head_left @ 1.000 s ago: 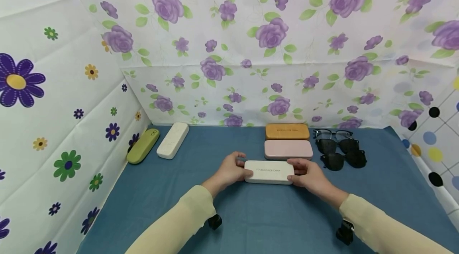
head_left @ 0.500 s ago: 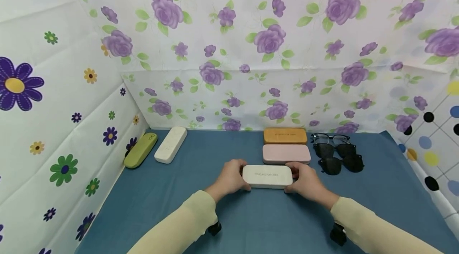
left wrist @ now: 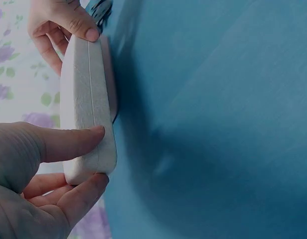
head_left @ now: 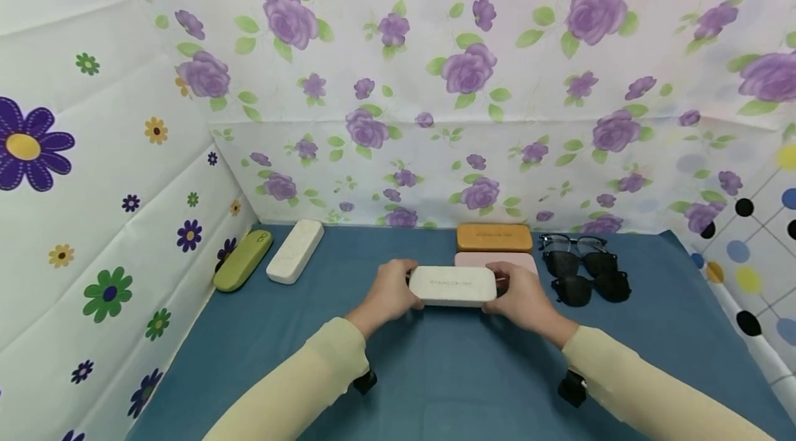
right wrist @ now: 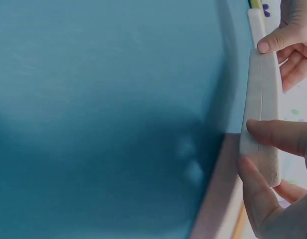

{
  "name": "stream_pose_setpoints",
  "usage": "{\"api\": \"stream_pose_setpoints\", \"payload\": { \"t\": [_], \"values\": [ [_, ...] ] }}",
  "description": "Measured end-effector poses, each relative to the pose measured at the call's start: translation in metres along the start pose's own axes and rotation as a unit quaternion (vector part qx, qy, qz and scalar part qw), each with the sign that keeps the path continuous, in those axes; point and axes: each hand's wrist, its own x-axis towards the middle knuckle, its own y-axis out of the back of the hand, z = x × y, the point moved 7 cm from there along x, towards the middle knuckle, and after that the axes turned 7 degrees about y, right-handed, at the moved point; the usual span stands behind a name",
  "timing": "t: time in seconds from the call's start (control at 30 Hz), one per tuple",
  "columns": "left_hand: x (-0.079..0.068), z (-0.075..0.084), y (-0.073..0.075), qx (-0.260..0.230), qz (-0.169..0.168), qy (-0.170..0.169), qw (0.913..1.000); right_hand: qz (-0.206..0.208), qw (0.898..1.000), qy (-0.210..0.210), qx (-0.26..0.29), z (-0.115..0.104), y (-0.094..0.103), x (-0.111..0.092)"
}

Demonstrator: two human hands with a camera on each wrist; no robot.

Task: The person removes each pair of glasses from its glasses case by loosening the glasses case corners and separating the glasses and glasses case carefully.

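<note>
A white glasses case [head_left: 452, 285] with small lettering on its lid is held up off the blue cloth, lid closed. My left hand [head_left: 387, 294] grips its left end, thumb on the near side and fingers at the end and behind. At the right end, my right hand [head_left: 521, 297] grips it the same way. The left wrist view shows the closed seam running along the side of the case [left wrist: 91, 104]. Behind it, a pink glasses case [head_left: 497, 261] is partly covered in the head view.
An orange glasses case [head_left: 494, 238] lies at the back, behind the pink one. Clear-lens glasses [head_left: 572, 242] and two dark pairs of sunglasses [head_left: 591, 289] lie right of it. At the back left are a green case [head_left: 244, 261] and another white case [head_left: 295, 252].
Both hands have raised the white case from the cloth and moved it slightly left and away, so that it now overlaps the pink case. Thumbs have shifted from the lid to the near side.
</note>
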Motion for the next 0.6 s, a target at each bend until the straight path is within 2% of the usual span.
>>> {"api": "stream_pose_setpoints", "payload": {
  "t": [0.13,0.33,0.43,0.6],
  "values": [
    [0.015,0.000,0.019,0.006,0.019,0.008,0.9998,0.014,1.000,0.014,0.004,-0.014,0.004,0.022],
    [0.040,-0.004,0.046,0.019,0.070,0.020,0.9972,0.041,0.998,0.041,-0.008,-0.031,0.003,0.059],
    [0.053,-0.007,0.054,0.019,0.089,0.023,0.9956,0.049,0.998,0.043,-0.016,-0.034,0.000,0.075],
    [0.073,-0.014,0.059,0.023,0.100,0.026,0.9944,0.064,0.996,0.037,-0.044,-0.035,-0.005,0.095]
  ]
}}
